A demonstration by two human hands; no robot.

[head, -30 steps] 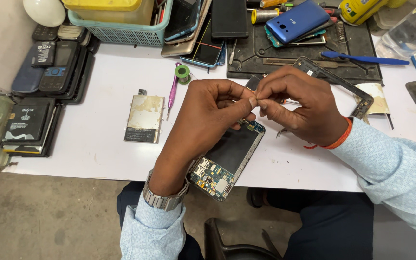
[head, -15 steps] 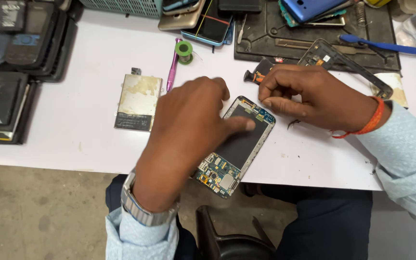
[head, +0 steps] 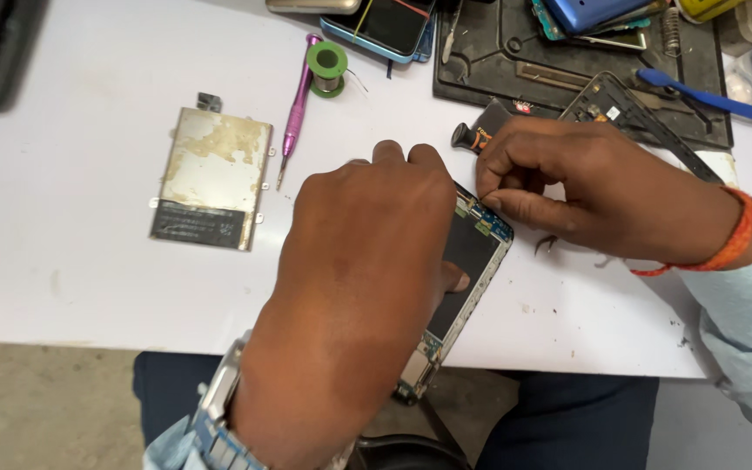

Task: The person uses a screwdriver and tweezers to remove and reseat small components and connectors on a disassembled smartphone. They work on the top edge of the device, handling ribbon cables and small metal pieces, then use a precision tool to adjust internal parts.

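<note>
An opened phone (head: 467, 270) with its circuit board bare lies on the white table (head: 89, 261), its lower end hanging over the front edge. My left hand (head: 367, 261) rests on top of it and holds it down, covering much of the body. My right hand (head: 602, 187) has its thumb and forefinger pinched together at the phone's top corner, on something too small to make out. An orange band circles the right wrist; a metal watch sits on the left wrist.
A worn metal plate (head: 211, 178) lies to the left, with a pink screwdriver (head: 293, 113) and a green solder spool (head: 326, 65) beyond it. A dark work mat (head: 567, 61) at the back holds phone parts and a blue tool (head: 698, 91). More phones (head: 385, 26) lie at the back.
The view has closed in on the table. Both hands came down from mid-air with the phone, which now lies flat under my left hand. My right fingers stay pinched at its top corner.
</note>
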